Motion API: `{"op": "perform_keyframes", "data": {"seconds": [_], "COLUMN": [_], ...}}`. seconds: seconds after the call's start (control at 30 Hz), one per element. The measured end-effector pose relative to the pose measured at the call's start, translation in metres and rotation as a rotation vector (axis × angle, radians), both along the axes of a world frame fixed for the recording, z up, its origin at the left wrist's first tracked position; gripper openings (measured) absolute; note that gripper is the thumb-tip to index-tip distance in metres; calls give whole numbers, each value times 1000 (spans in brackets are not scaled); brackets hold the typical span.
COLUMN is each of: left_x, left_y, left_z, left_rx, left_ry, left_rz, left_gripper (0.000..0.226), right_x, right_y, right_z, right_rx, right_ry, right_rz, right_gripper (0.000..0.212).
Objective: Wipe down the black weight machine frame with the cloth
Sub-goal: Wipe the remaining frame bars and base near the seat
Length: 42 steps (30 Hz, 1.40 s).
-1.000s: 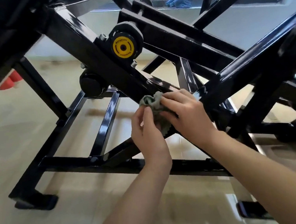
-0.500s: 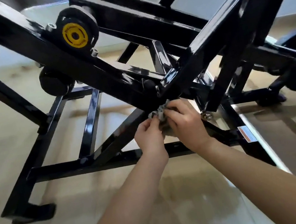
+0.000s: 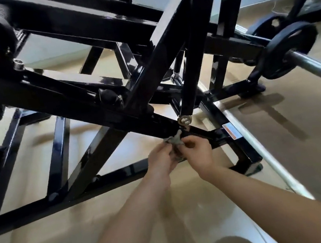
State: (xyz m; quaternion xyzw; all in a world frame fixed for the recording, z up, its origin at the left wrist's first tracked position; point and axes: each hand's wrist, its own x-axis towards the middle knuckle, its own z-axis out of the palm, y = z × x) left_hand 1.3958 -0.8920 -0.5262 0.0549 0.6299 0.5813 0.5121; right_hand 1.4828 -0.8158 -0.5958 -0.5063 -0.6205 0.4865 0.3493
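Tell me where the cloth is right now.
In the head view, the cloth sits just below centre, bunched between the left hand and right hand, against the black frame just under a silver bolt.

Both hands, left (image 3: 161,159) and right (image 3: 197,154), pinch a grey cloth (image 3: 174,140) against a black frame (image 3: 94,108) bar, just below a bolt (image 3: 184,120).

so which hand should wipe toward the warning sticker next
Right, probably. The right hand pinches the cloth on the warning sticker side; the left hand, also gripping it, sits farther off.
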Motion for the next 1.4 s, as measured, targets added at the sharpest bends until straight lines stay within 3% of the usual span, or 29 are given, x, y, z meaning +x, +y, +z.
{"op": "perform_keyframes", "data": {"seconds": [0.13, 0.23, 0.33, 0.47, 0.63, 0.77, 0.9, 1.13, 1.3, 1.4], "left_x": [18, 19, 5, -7, 3, -1, -1, -3, -4, -4], "left_y": [9, 14, 13, 13, 16, 14, 14, 15, 16, 16], "left_z": [-11, -23, -27, -19, -23, -26, -31, -37, -40, -41], "left_rx": [-32, -54, -18, 87, 131, 119, 128, 137, 135, 129], "left_ry": [46, 84, 49, -14, -21, 29, 48, 105, 110, 125], "left_rz": [-135, -70, 119, 204, 258, 228, 218, 183, 194, 186], "left_gripper": [27, 29, 30, 17, 10, 11, 18, 21, 33, 32], "right_x": [24, 56, 81, 77, 56, 65, 90, 74, 29, 32], "right_y": [24, 42, 65, 69, 55, 53, 63, 53, 28, 37], "right_z": [-18, -16, -8, 4, -39, -52, -54, -48, -14, -15], "right_rx": [-312, -411, -193, 84, 193, 195, 108, 201, 453, 468], "right_ry": [138, 222, 122, -30, -235, -348, -518, -457, -219, -282], "right_rz": [-72, -240, -329, -205, 245, 253, 206, 226, 305, 365], "right_gripper": [8, 8, 5, 9, 51, 71, 70, 74, 75, 78]}}
